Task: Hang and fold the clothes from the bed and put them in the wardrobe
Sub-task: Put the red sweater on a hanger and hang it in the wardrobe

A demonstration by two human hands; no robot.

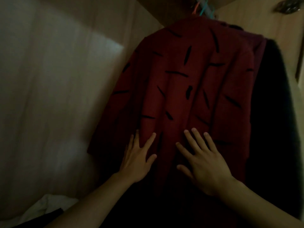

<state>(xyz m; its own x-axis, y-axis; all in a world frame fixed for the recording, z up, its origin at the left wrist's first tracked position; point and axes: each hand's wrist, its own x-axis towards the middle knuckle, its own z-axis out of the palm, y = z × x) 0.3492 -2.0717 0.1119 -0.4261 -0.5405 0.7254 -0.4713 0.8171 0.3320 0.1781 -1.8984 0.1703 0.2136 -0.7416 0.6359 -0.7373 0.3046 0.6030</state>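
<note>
Both hands [172,162] flat on hanging dash-patterned red shirt [189,89].

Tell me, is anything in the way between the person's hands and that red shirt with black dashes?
Nothing visible is. The left hand and the right hand both rest flat, directly on the red shirt, which already hangs from hangers at the top. A dark garment hangs close beside it on the right.

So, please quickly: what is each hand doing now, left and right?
Left hand: open, fingers straight and spread, flat on the red shirt.
Right hand: open, fingers spread, also flat on the shirt. Neither grips anything.
</note>
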